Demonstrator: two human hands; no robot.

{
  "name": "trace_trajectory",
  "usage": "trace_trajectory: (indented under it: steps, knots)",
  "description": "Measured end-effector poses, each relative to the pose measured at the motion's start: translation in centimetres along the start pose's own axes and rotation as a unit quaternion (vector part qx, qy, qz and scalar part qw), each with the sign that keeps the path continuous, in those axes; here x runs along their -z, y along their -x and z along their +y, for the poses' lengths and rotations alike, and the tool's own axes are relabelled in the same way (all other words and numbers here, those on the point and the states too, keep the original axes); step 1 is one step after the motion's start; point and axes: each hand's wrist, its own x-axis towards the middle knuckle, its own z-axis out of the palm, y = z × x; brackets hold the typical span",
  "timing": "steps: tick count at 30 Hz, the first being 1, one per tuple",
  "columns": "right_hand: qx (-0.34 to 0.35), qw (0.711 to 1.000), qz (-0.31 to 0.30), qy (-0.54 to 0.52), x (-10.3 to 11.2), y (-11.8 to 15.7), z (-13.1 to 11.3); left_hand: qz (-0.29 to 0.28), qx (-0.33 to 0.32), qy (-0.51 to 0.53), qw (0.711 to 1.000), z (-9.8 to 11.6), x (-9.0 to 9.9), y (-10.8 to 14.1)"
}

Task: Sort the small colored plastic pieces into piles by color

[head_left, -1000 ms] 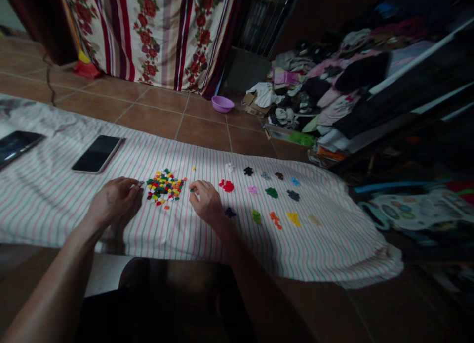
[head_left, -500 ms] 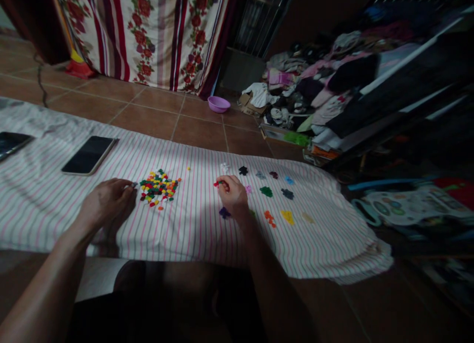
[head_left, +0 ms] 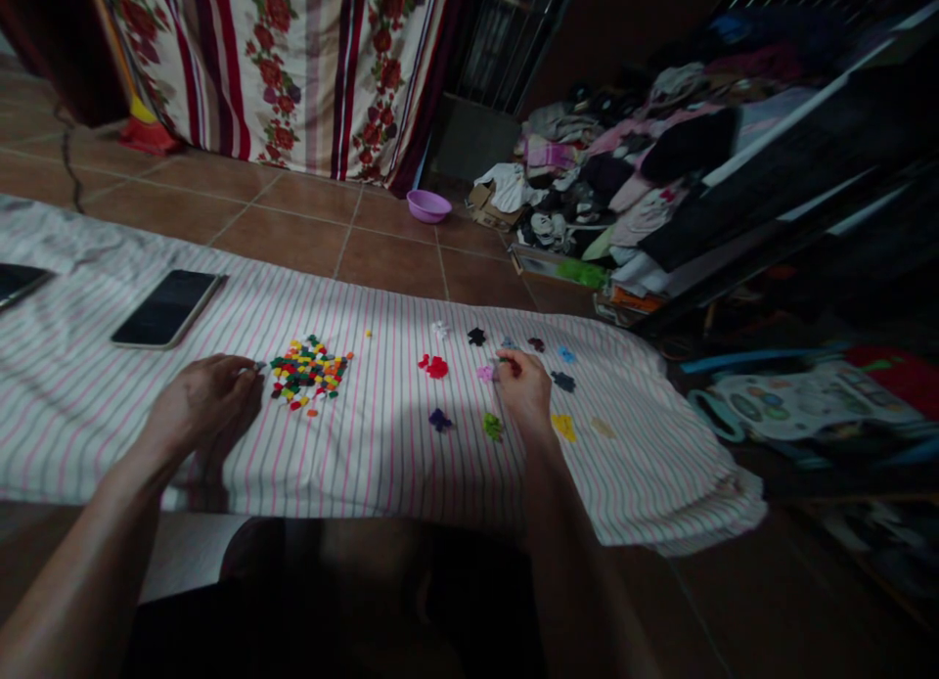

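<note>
A mixed pile of small coloured pieces (head_left: 308, 371) lies on the striped cloth (head_left: 381, 444). Just left of it, my left hand (head_left: 201, 400) pinches a small grey piece (head_left: 259, 366). My right hand (head_left: 524, 385) is closed at the fingertips over the sorted piles, beside the pink pile (head_left: 485, 373); a small dark piece shows at its fingertips. Around it lie the red pile (head_left: 435, 366), black pile (head_left: 476, 337), light green pile (head_left: 492, 426), purple pile (head_left: 440, 420), yellow pile (head_left: 563, 427) and dark grey pile (head_left: 563, 381). My right hand hides the dark green and orange piles.
A phone (head_left: 167, 309) lies on the cloth at the left, with another dark device (head_left: 19, 283) at the edge. Beyond, a purple basin (head_left: 429, 206) stands on the tiled floor, near heaped clothes (head_left: 608, 160). A single yellow piece (head_left: 368, 333) lies behind the mixed pile.
My right hand has moved right, from the red pile to beside the pink one, uncovering the red and light green piles. My left hand stays beside the mixed pile. The view has shifted slightly.
</note>
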Motion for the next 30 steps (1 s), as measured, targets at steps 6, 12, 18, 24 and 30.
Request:
trace_trajectory:
  steps: [6,12,18,24,30]
  knots:
    - [-0.066,0.996,-0.004,0.058,1.6,0.1,2.9,0.012,-0.015,0.004,1.0,-0.1,-0.1,0.0]
    - [-0.097,0.991,-0.023,0.093,1.9,0.3,3.9,0.011,-0.023,0.003,1.0,-0.2,-0.1,-0.1]
    - [-0.126,0.984,-0.037,0.117,2.0,0.3,3.8,0.003,-0.024,-0.004,1.0,0.0,0.1,0.0]
    - [-0.044,0.995,0.019,0.09,1.9,0.2,2.4,0.017,-0.025,0.005,1.0,-0.2,-0.2,0.0]
    - [0.025,0.993,-0.099,-0.058,-1.0,0.6,-1.7,0.024,-0.024,0.009,0.999,-0.7,-0.7,-0.1]
